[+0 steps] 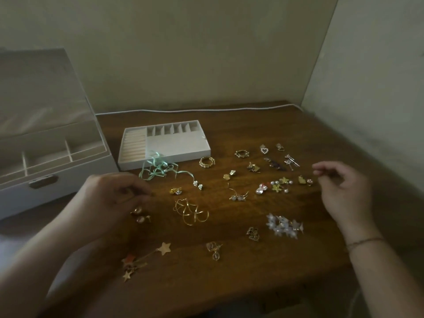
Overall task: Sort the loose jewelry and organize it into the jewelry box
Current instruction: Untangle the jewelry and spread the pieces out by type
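Barely begun — my left hand (114,193) and right hand (341,191) hover loosely curled, holding nothing, over jewelry (231,193) scattered across the bench (286,271), while the tray (164,143) and jewelry box (41,157) look empty.

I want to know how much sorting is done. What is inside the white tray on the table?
The white tray shows empty compartments and bare ring rolls; only the mint ribbon drapes over its front edge.

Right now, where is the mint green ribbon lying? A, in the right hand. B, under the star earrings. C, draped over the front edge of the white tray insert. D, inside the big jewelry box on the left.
C: the mint green ribbon trails from the white tray insert over its front edge onto the wooden table.
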Demonstrator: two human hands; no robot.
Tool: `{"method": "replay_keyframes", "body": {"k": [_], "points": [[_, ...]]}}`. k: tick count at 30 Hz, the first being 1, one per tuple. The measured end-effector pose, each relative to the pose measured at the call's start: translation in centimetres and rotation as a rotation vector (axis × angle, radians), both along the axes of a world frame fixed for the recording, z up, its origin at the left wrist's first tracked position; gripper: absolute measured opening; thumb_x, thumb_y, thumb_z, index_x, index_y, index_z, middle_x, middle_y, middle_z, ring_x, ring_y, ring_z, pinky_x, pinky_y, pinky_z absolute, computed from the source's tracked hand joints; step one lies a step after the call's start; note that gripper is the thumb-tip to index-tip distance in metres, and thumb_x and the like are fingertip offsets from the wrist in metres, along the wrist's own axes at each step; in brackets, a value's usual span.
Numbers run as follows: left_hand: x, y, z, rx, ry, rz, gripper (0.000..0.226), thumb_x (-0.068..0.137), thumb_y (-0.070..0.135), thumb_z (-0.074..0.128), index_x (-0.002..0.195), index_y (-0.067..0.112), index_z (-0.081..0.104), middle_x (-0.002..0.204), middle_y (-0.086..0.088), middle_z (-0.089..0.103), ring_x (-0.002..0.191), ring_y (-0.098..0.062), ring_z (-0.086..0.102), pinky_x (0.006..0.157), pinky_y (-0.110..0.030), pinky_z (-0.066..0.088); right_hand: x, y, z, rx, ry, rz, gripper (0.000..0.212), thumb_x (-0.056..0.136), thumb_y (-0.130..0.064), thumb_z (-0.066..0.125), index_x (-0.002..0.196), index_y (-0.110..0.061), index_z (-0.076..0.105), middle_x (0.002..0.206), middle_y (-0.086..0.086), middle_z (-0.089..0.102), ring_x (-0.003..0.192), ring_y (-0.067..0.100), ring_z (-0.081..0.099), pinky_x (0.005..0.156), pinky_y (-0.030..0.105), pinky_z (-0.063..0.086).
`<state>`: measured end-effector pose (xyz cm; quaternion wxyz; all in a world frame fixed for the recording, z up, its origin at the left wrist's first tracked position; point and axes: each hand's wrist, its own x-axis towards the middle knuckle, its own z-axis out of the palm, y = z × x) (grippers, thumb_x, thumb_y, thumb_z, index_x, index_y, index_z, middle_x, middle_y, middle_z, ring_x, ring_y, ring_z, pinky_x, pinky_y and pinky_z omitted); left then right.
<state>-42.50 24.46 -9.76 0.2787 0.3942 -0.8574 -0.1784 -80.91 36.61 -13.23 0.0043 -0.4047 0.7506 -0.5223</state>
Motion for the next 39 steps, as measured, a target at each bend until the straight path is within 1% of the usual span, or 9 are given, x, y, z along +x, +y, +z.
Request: {"method": "replay_keyframes", "body": {"k": [4,8,13,20,23,27,33,36,39], "points": [[-2.8,1.5,0.6,0.040,0.037,-0.041,0.028,0.074,0.016,0.083,0.078,0.042,0.072,0.089,0.033,0.068,0.085,0.007,0.066,0.070,-0.003,0.047,3.7,1.8,1.5,-0.179,0.430,0.206,0.020,0.086,-0.001,0.062,0.094,-0.017,0.071,0.092,-0.002,0.067,0.089,0.010,0.060,0.083,0.019,0.047],[-5.3,3.8,1.0,0.152,0.099,-0.161,0.013,0.068,0.028,0.083,0.072,0.038,0.075,0.078,0.021,0.073,0.079,-0.001,0.070,0.072,-0.011,0.051,9.9,2.6,1.5,-0.138,0.610,0.487,0.023,0.090,-0.029,0.065,0.107,-0.016,0.074,0.098,-0.007,0.069,0.095,0.017,0.059,0.084,0.033,0.048],[-6.3,5.1,1.2,0.230,0.179,-0.220,0.015,0.058,0.039,0.081,0.072,0.037,0.074,0.069,0.015,0.072,0.066,-0.007,0.069,0.059,-0.016,0.051,13.4,2.0,0.7,-0.144,0.623,0.545,0.022,0.093,-0.033,0.065,0.109,-0.021,0.073,0.098,-0.012,0.068,0.093,0.016,0.057,0.075,0.037,0.048],[-5.6,4.9,0.9,0.279,0.217,-0.293,0.019,0.064,0.030,0.084,0.078,0.036,0.072,0.072,0.009,0.075,0.068,-0.008,0.071,0.065,-0.014,0.052,14.4,1.5,0.3,-0.238,0.560,0.609,0.009,0.091,-0.023,0.071,0.096,-0.018,0.076,0.093,-0.010,0.070,0.090,0.017,0.058,0.071,0.039,0.047],[-5.3,4.7,1.0,0.290,0.220,-0.342,0.018,0.075,0.030,0.080,0.089,0.039,0.071,0.083,0.012,0.077,0.079,-0.007,0.073,0.071,-0.014,0.054,14.0,1.5,0.6,-0.231,0.543,0.632,0.008,0.090,-0.022,0.071,0.093,-0.017,0.075,0.094,-0.009,0.070,0.090,0.018,0.059,0.073,0.039,0.048],[-3.5,3.2,0.9,0.060,0.160,-0.244,0.029,0.079,0.051,0.067,0.107,0.044,0.068,0.111,0.023,0.071,0.098,-0.006,0.070,0.077,-0.020,0.057,10.1,2.5,1.1,-0.235,0.472,0.555,0.006,0.087,-0.018,0.070,0.088,-0.014,0.074,0.090,-0.007,0.069,0.090,0.015,0.061,0.081,0.034,0.049],[2.1,-0.2,-0.3,-0.018,0.170,-0.021,0.027,0.080,0.051,0.062,0.102,0.038,0.071,0.109,0.018,0.072,0.093,0.000,0.069,0.085,-0.027,0.054,1.8,4.8,1.1,0.107,0.377,0.255,0.025,0.079,-0.010,0.078,0.087,-0.032,0.069,0.094,-0.027,0.061,0.090,-0.004,0.059,0.083,0.005,0.040],[4.6,-1.2,-1.2,0.014,0.123,0.079,0.015,0.087,0.038,0.072,0.102,0.042,0.070,0.105,0.020,0.072,0.090,0.002,0.068,0.082,-0.028,0.055,0.6,5.2,0.9,0.297,0.370,0.217,0.027,0.080,-0.013,0.076,0.086,-0.037,0.065,0.092,-0.034,0.051,0.085,-0.004,0.052,0.076,0.016,0.039],[5.5,-1.3,-1.5,0.041,0.070,0.101,0.018,0.087,0.029,0.070,0.101,0.039,0.069,0.106,0.020,0.070,0.090,0.002,0.067,0.080,-0.020,0.053,0.6,5.2,0.3,0.378,0.388,0.217,0.026,0.079,-0.016,0.075,0.086,-0.038,0.063,0.090,-0.030,0.052,0.097,0.004,0.048,0.084,0.031,0.038]]}}
